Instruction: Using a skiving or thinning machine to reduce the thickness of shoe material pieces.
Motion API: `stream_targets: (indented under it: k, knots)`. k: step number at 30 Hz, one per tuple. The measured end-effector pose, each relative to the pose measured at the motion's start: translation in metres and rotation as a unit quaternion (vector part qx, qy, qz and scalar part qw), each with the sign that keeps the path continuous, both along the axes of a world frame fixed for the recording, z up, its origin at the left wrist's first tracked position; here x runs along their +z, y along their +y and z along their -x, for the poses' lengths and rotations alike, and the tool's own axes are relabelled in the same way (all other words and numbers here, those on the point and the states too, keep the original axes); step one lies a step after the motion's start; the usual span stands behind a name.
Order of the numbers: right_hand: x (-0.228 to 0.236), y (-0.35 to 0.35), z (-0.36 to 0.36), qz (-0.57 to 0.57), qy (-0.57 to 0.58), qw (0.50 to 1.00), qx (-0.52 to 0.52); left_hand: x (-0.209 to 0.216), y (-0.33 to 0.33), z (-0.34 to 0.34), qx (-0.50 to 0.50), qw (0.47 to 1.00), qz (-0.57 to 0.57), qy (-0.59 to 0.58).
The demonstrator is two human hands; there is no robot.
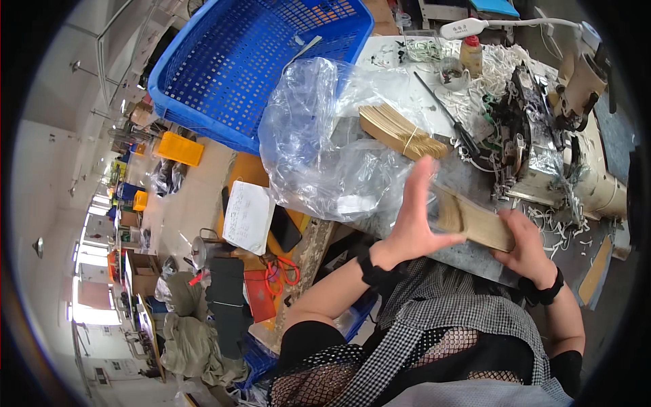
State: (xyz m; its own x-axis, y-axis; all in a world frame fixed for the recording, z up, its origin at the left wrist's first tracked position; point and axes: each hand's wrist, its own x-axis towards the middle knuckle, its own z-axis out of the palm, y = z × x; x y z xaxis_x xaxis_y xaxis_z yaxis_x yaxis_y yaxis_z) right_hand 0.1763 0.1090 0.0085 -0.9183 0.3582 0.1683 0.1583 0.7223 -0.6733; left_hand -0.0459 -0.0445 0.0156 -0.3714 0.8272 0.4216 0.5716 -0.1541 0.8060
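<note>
Over the grey worktop, my right hand is closed around the right end of a thick stack of thin tan pieces. My left hand is open at the stack's other end, thumb stretched toward it and fingers pointing up. Whether the left thumb touches the stack I cannot tell. Farther back lies a second bundle of tan pieces, with a thin band around it. A crumpled clear plastic bag spreads to the left of that bundle.
A blue perforated crate stands at the far left. A machine with white thread scraps around it is on the right. A long thin tool lies behind the bundle. Red-handled scissors and a written sheet are at left.
</note>
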Motion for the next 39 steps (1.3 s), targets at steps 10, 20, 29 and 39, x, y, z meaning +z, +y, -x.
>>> stream_targets:
  k: [10,20,29,39]
  knots:
    - [-0.031,-0.013,0.007,0.083,0.06,0.993,-0.059,-0.046,0.014,-0.017,-0.152,0.937,0.126,0.287]
    - [0.0,0.011,-0.008,0.437,-0.05,0.891,-0.11,0.017,0.058,-0.004,-0.301,0.896,0.224,0.24]
    - [-0.023,0.014,-0.032,0.135,-0.036,0.971,-0.195,-0.019,0.074,-0.036,-0.271,0.896,0.263,0.233]
    - [0.043,0.015,-0.033,0.547,0.093,0.823,-0.124,0.047,0.096,-0.041,-0.317,0.911,0.214,0.157]
